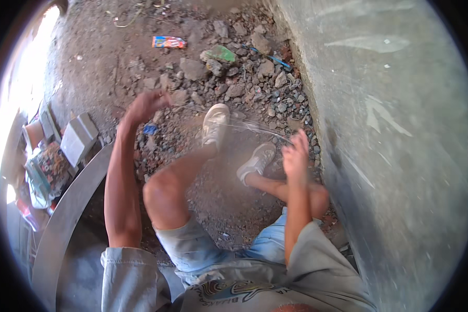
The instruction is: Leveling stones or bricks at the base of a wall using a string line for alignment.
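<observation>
Motion blur smears both hands: the fingers of the left hand (148, 105) are bent, those of the right hand (297, 153) partly curled, and I cannot tell whether either grips anything. Between them runs a thin, pale, see-through strand (262, 132), slightly slanted, its ends lost in the blur at the fingers. It looks glossy and fine, doubled in places, and passes close to the toe of the left shoe (216, 125) and above the right shoe (260, 160); its height over the ground is hard to judge.

A grey wall (400, 130) rises close to the right hand, leaving a narrow gap. Rubble (234, 89) lies beyond the shoes and along the wall's foot; the dirt ground (96, 57) spreads wider past the left hand. A pale curved rim (70, 229) borders the left forearm; the cluttered items (52, 166) behind it are cut by the dark lens edge.
</observation>
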A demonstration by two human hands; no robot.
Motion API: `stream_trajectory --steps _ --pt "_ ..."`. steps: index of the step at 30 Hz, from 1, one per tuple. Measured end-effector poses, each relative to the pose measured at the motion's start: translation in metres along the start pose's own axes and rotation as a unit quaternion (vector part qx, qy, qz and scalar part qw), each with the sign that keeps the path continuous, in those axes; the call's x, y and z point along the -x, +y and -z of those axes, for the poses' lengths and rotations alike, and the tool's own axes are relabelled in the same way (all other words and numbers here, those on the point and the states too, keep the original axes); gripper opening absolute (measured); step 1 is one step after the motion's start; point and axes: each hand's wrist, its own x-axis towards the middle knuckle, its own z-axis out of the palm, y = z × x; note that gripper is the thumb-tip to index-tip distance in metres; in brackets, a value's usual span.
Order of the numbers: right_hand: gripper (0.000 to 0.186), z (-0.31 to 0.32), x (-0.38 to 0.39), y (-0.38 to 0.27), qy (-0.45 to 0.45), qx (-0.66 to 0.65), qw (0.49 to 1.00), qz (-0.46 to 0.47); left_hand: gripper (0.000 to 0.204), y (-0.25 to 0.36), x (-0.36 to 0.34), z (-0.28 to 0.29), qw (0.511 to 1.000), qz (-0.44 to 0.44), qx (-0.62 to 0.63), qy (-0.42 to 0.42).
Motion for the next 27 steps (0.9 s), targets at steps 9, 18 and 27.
stream_trajectory --steps 9,18,27 --pt "0.043 0.152 0.223 -0.172 0.089 0.016 0.996 -0.009 0.015 0.041 0.41 -0.056 0.973 0.067 0.114 0.189" --pt "0.047 0.271 0.304 -0.213 0.064 0.066 0.994 0.062 0.02 0.031 0.705 -0.293 0.758 0.27 0.239 0.543" --pt "0.036 0.32 0.428 -0.26 -0.007 0.154 0.982 0.107 0.014 0.002 0.905 -0.234 0.685 0.185 0.074 0.701"
